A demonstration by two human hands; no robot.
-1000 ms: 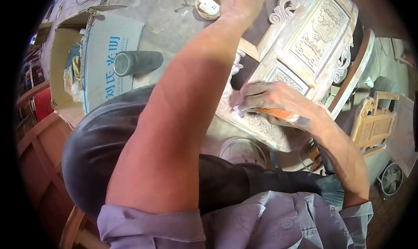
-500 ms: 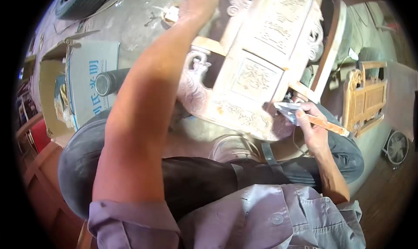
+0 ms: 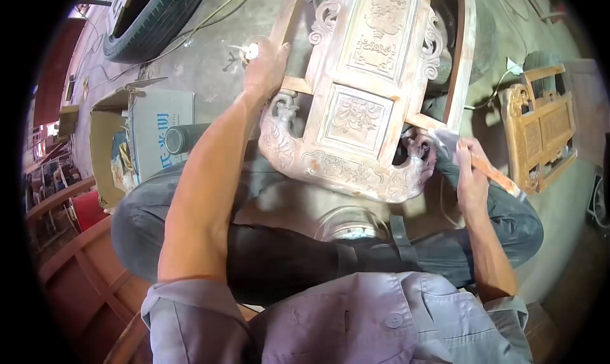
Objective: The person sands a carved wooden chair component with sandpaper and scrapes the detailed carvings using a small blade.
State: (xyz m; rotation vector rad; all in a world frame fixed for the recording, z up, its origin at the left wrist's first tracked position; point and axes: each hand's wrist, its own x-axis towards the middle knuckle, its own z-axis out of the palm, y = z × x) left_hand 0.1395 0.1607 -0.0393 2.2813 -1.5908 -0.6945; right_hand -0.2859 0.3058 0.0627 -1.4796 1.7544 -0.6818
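Note:
A carved wooden chair back (image 3: 356,151) with relief panels and scrolled edges leans in front of my knees, its surface pale and dusty. My left hand (image 3: 265,68) is closed around the side rail (image 3: 289,14) at the piece's left; some fingers are hidden. In my right hand (image 3: 472,176) is a paintbrush (image 3: 499,176) with a flat wooden handle. Its pale bristles point up and left, at the lower right scrollwork and short crossbar. Whether the bristles touch the wood I cannot tell.
A round stool or tub (image 3: 352,223) stands between my legs. To the left are an open cardboard box (image 3: 162,119), a dark cylinder (image 3: 180,139) and a tyre (image 3: 159,24). Another carved wooden piece (image 3: 540,138) stands at the right. A cable (image 3: 216,17) crosses the floor.
My left hand has come down from the top of the view onto the side rail. The brush in my right hand has shifted slightly right and up. The view has also shifted.

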